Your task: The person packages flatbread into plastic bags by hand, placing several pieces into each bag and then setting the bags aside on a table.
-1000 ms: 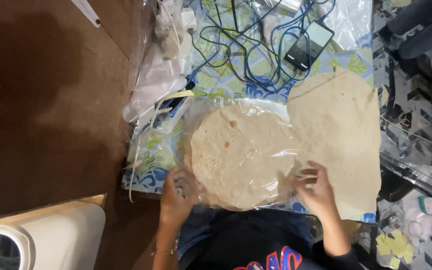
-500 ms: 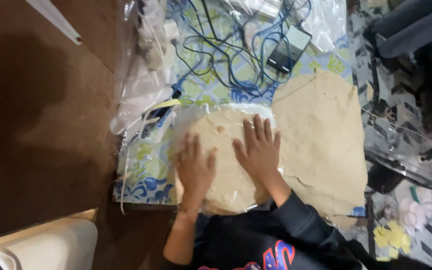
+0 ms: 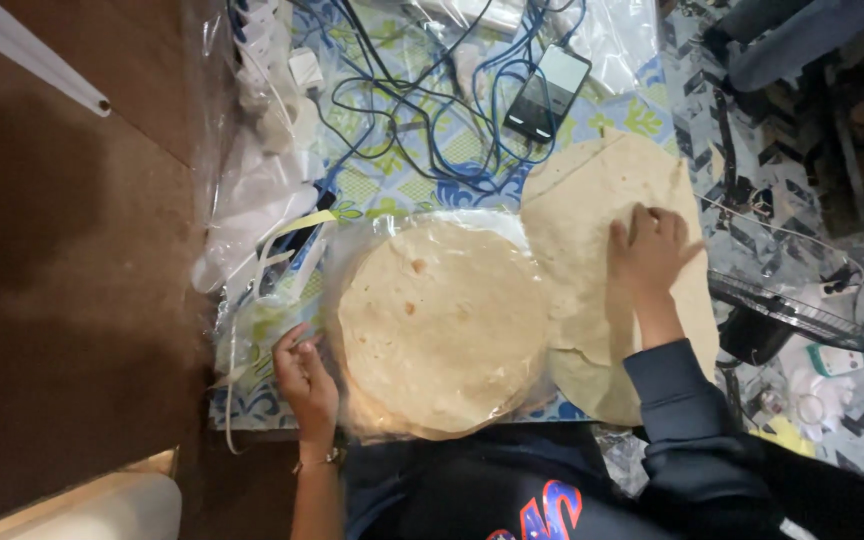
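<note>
The person leans over a low table covered with a blue, green and white patterned cloth [image 3: 392,185]. In front of them sits a stack of round flatbreads [image 3: 442,325], pale with a few brown spots, lying on a sheet of clear plastic wrap [image 3: 352,250] that crinkles out around its edge. The left hand [image 3: 304,375] rests at the stack's left rim, fingers curled loosely against the plastic there; whether it is pinching the wrap or only touching it, I cannot tell. A thin bracelet [image 3: 317,461] circles that wrist.

Just to the right of the stack, touching or slightly overlapping its edge, lies a second spread of flatbreads [image 3: 582,215], laid flat on the cloth and running toward the table's near edge. The right hand [image 3: 649,250] lies palm down on top of these, fingers spread and flat, gripping nothing. Its arm wears a dark blue sleeve [image 3: 677,400].

Farther back on the table, a tangle of blue and black cables [image 3: 422,110] loops across the cloth, and a dark smartphone [image 3: 548,92] lies just beyond the second spread of flatbreads. Crumpled white plastic bags [image 3: 252,200] pile at the table's left edge, beside the brown floor [image 3: 62,280]. A white rod [image 3: 27,55] crosses the upper left corner.
</note>
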